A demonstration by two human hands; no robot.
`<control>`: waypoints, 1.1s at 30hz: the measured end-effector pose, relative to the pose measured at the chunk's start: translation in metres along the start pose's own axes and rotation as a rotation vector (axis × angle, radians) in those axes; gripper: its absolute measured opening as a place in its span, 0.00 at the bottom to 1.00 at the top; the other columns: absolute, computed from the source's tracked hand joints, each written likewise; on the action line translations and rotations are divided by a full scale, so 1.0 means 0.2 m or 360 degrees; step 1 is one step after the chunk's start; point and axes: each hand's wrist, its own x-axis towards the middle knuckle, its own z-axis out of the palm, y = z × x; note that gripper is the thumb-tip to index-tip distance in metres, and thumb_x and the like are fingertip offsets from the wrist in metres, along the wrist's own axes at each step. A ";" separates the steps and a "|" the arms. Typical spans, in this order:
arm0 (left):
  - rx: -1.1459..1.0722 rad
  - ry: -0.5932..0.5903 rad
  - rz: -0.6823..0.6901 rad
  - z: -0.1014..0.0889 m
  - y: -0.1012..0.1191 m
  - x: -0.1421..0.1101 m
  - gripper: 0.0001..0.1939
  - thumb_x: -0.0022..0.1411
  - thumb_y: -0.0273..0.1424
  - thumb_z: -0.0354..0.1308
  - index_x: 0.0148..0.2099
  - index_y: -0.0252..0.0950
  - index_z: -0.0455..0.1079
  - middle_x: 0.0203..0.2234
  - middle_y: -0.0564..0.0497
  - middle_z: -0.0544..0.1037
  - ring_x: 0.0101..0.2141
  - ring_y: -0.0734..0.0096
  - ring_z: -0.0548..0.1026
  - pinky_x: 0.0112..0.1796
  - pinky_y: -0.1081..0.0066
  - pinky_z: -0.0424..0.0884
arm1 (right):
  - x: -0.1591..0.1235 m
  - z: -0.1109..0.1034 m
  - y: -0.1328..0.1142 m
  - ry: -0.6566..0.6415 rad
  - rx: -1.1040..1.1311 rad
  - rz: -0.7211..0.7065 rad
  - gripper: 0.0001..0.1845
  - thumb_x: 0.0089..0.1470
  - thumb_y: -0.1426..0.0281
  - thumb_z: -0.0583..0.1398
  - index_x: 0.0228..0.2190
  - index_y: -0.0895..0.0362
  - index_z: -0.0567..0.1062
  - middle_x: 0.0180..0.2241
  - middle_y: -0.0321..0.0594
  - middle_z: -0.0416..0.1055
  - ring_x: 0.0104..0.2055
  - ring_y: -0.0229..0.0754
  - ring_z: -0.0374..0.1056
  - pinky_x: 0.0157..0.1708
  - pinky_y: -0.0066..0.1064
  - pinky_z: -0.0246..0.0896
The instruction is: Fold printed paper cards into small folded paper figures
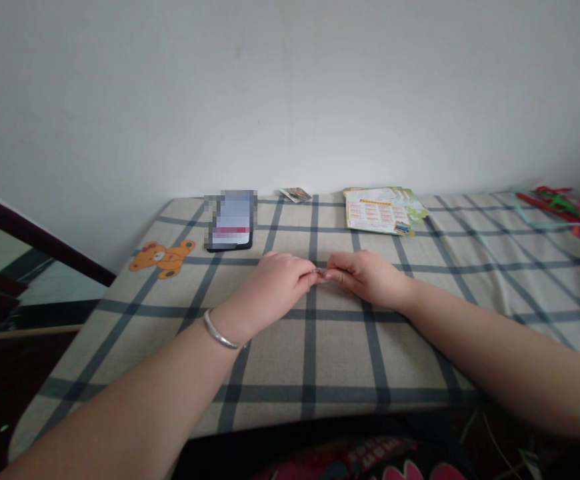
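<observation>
Nearer than the printed cards [377, 212] (lettering illegible), left hand [281, 280] and right hand [367, 277] meet. Each grip pinches closed on some tiny item [319, 271].

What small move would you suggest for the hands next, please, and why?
Perhaps ease the left hand slightly away from the right hand: they meet, or nearly meet, over the checked tablecloth, and anything pinched between them is too small to make out, so a gap might reveal it.
</observation>
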 end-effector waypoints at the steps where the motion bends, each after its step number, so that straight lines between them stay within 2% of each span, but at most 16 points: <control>1: 0.0054 0.0015 0.0003 0.00 0.00 0.00 0.14 0.66 0.30 0.52 0.30 0.36 0.74 0.26 0.52 0.77 0.31 0.69 0.73 0.36 0.68 0.62 | 0.00 0.00 -0.01 -0.0013 0.0019 0.0015 0.15 0.62 0.64 0.52 0.26 0.57 0.68 0.19 0.31 0.61 0.21 0.33 0.55 0.24 0.26 0.45; 7: 0.0064 0.0033 -0.0007 0.01 0.00 -0.01 0.15 0.66 0.29 0.51 0.28 0.37 0.72 0.25 0.54 0.77 0.32 0.67 0.74 0.36 0.67 0.61 | 0.00 -0.01 -0.01 -0.0058 0.0085 0.0042 0.14 0.61 0.65 0.53 0.27 0.57 0.70 0.18 0.32 0.64 0.21 0.33 0.57 0.24 0.26 0.46; 12: 0.0088 0.0024 0.0015 0.02 -0.02 -0.02 0.13 0.66 0.29 0.51 0.31 0.38 0.73 0.29 0.54 0.79 0.35 0.66 0.74 0.38 0.66 0.60 | -0.01 -0.02 0.01 -0.0071 0.0072 0.0033 0.12 0.61 0.65 0.54 0.27 0.57 0.70 0.19 0.32 0.66 0.20 0.32 0.57 0.23 0.26 0.46; 17: 0.0224 0.0159 -0.0034 0.00 -0.05 -0.02 0.11 0.66 0.31 0.52 0.34 0.42 0.75 0.30 0.55 0.79 0.37 0.65 0.73 0.40 0.64 0.57 | 0.00 -0.02 0.02 -0.0044 0.0067 0.0079 0.10 0.60 0.67 0.53 0.27 0.57 0.68 0.19 0.32 0.66 0.20 0.32 0.56 0.23 0.25 0.46; 20: 0.0279 0.0183 -0.0049 -0.02 -0.04 -0.02 0.13 0.67 0.32 0.51 0.32 0.40 0.74 0.26 0.54 0.77 0.34 0.65 0.72 0.39 0.65 0.57 | 0.00 -0.02 0.03 -0.0003 0.0072 0.0079 0.10 0.59 0.66 0.53 0.28 0.57 0.69 0.20 0.32 0.65 0.21 0.32 0.56 0.23 0.25 0.47; 25: 0.0214 0.0128 -0.0005 -0.04 -0.04 -0.02 0.15 0.68 0.31 0.48 0.30 0.39 0.71 0.25 0.55 0.76 0.33 0.65 0.72 0.39 0.65 0.57 | 0.00 -0.02 0.04 0.0020 0.0110 0.0060 0.10 0.59 0.67 0.53 0.28 0.57 0.68 0.21 0.32 0.66 0.21 0.32 0.57 0.23 0.25 0.49; 29: 0.0104 0.0023 0.0047 -0.04 -0.06 -0.01 0.14 0.68 0.29 0.45 0.34 0.38 0.70 0.28 0.56 0.77 0.33 0.68 0.74 0.38 0.66 0.58 | -0.01 -0.04 0.04 -0.0118 0.0281 0.0071 0.09 0.61 0.68 0.51 0.31 0.56 0.68 0.22 0.33 0.71 0.22 0.33 0.61 0.24 0.24 0.53; 33: 0.0074 0.0023 0.0090 -0.05 -0.07 -0.02 0.13 0.68 0.26 0.45 0.38 0.39 0.71 0.30 0.57 0.79 0.34 0.68 0.75 0.39 0.66 0.59 | -0.01 -0.05 0.04 -0.0149 0.0332 0.0058 0.07 0.62 0.70 0.51 0.33 0.56 0.68 0.24 0.34 0.74 0.25 0.34 0.66 0.27 0.25 0.57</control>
